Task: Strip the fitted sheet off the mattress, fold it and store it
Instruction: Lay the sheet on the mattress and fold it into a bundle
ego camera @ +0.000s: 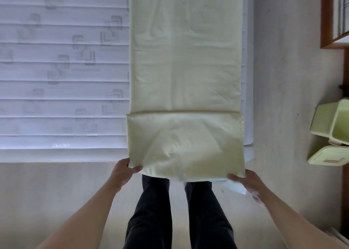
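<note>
The pale yellow-green fitted sheet (186, 63) lies folded into a long narrow strip along the right side of the bare white quilted mattress (62, 79). Its near end hangs past the mattress edge and is lifted off the bed. My left hand (124, 170) pinches the near left corner of the sheet, thumb on top. My right hand (245, 180) grips the near right corner, with a bit of white fabric showing below it. A fold line crosses the strip a little way up from my hands.
Light wooden floor (279, 79) runs along the right of the bed and under my dark-trousered legs (151, 211). Pale green plastic containers (332, 124) stand at the right, beside a brown-framed piece of furniture (326, 22).
</note>
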